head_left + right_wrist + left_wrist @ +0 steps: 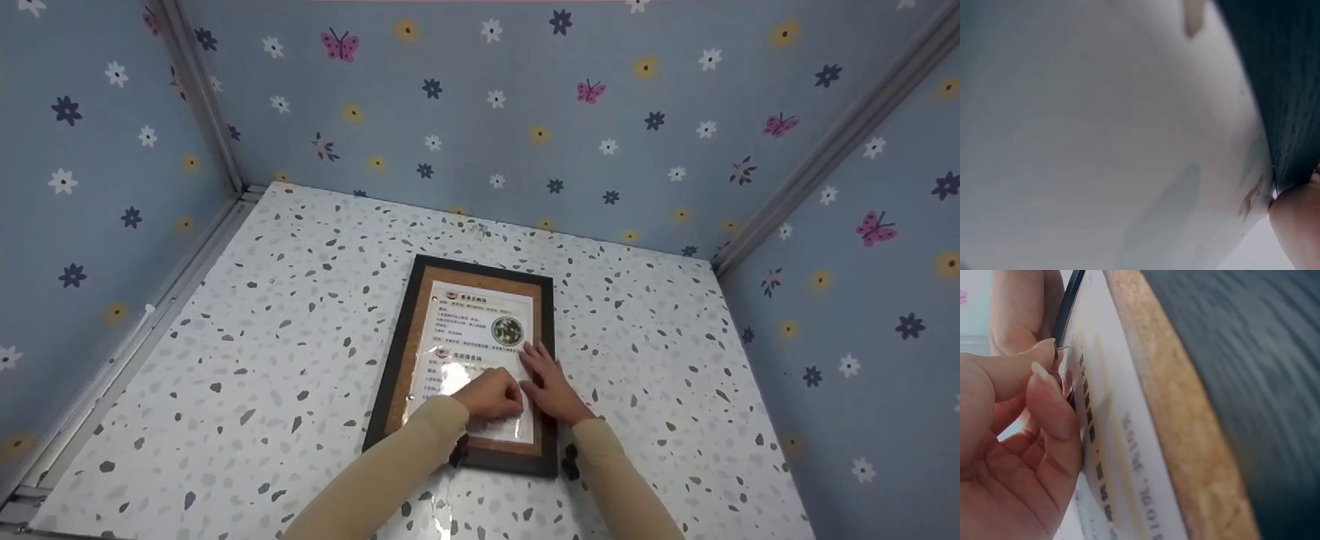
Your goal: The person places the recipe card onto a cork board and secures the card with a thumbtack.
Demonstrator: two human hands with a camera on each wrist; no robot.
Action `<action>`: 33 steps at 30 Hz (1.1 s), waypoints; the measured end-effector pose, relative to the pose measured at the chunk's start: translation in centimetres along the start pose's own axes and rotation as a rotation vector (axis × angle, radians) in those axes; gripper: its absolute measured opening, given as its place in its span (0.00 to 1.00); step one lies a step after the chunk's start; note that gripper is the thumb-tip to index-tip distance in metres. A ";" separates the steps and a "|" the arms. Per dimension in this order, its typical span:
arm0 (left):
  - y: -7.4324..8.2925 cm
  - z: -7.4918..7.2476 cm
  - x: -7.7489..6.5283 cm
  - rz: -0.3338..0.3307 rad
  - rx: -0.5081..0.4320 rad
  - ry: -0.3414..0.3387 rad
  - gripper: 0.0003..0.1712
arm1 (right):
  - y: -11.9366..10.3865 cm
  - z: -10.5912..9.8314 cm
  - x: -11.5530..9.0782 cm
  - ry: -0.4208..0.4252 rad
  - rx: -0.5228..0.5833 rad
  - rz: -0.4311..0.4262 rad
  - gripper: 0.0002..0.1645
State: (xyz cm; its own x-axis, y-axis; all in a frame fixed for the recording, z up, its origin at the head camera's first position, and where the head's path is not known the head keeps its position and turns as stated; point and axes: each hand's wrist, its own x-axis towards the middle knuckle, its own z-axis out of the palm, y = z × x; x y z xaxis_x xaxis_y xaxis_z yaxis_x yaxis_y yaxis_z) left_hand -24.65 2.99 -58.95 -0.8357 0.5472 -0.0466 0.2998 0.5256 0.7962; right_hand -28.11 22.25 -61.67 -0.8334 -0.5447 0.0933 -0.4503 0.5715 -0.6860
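Observation:
A cork board [406, 360] in a dark wooden frame [385, 360] lies on the table, with a glossy printed sheet [472, 330] on it. My left hand [491, 394] is over the lower part of the sheet. In the left wrist view, its thumb and finger pinch a small pin [1063, 347], whose thin metal point reaches toward the sheet; its head is hidden by the fingers. My right hand [555, 386] rests across the frame's right side, fingers extended onto the sheet's right edge. Only part of that hand [1297, 222] shows in the right wrist view, beside the frame.
The white speckled tabletop [285, 337] surrounds the board. Blue panels [487, 75] printed with flowers and butterflies stand behind and at both sides, with grey metal posts [206, 97] at the corners. Small dark objects [571, 461] sit near the sleeves.

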 end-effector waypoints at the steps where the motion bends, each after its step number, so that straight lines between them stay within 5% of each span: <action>1: 0.1 0.0 0.0 0.000 0.001 -0.002 0.04 | 0.0 0.0 0.0 0.001 0.000 -0.004 0.34; 19: 0.5 0.4 0.1 -0.018 0.073 0.007 0.04 | 0.4 0.1 0.1 -0.019 -0.009 -0.007 0.34; 33: 1.7 0.3 0.7 -0.147 0.148 -0.007 0.15 | 0.4 0.0 0.2 -0.029 0.008 -0.010 0.35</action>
State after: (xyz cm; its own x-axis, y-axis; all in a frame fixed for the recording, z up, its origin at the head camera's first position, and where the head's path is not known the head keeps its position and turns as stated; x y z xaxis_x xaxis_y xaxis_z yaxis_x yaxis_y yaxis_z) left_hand -24.56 4.45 -57.76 -0.8721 0.4623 -0.1604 0.2401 0.6899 0.6829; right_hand -28.43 22.37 -61.90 -0.8191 -0.5682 0.0790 -0.4559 0.5611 -0.6909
